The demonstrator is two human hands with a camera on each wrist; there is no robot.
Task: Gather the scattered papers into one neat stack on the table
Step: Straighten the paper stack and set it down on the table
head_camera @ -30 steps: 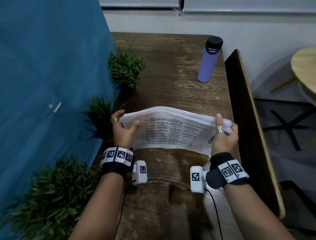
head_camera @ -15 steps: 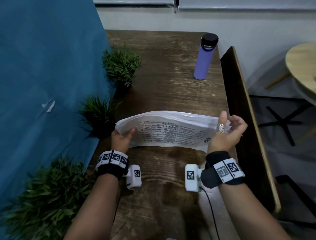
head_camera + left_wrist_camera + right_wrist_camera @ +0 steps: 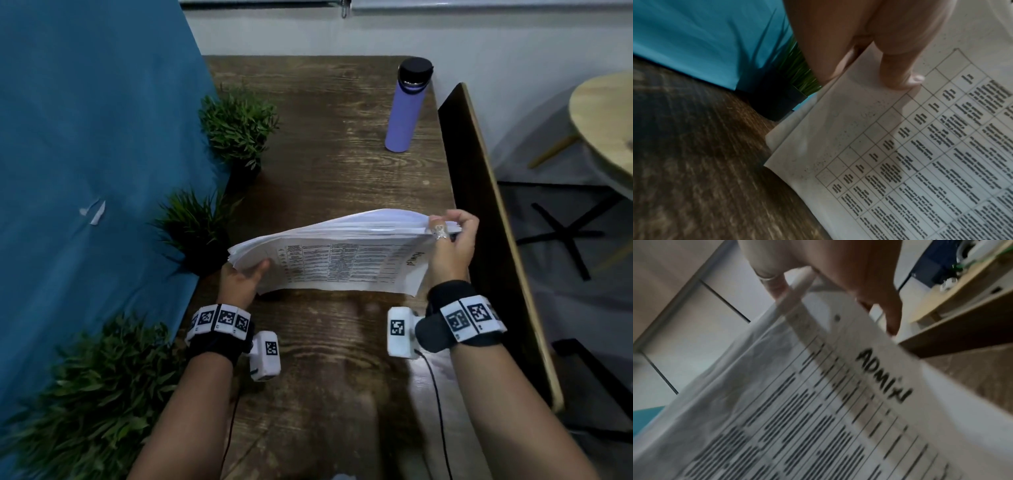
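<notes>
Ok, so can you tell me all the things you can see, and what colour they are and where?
paper stack: one, white with a printed table and handwritten "ADMIN", held up over the table, right end higher
table: one, dark brown wood, under the hands
water bottle: one, purple with a black lid, standing at the far right of the table
potted plants: three, green, in a row along the table's left edge
cloth backdrop: one, teal, on the left
round table: one, light wood, far right
wrist bands: two, black with white coded tags
left hand: grips the stack's left end
right hand: ringed, pinches the stack's right end
</notes>
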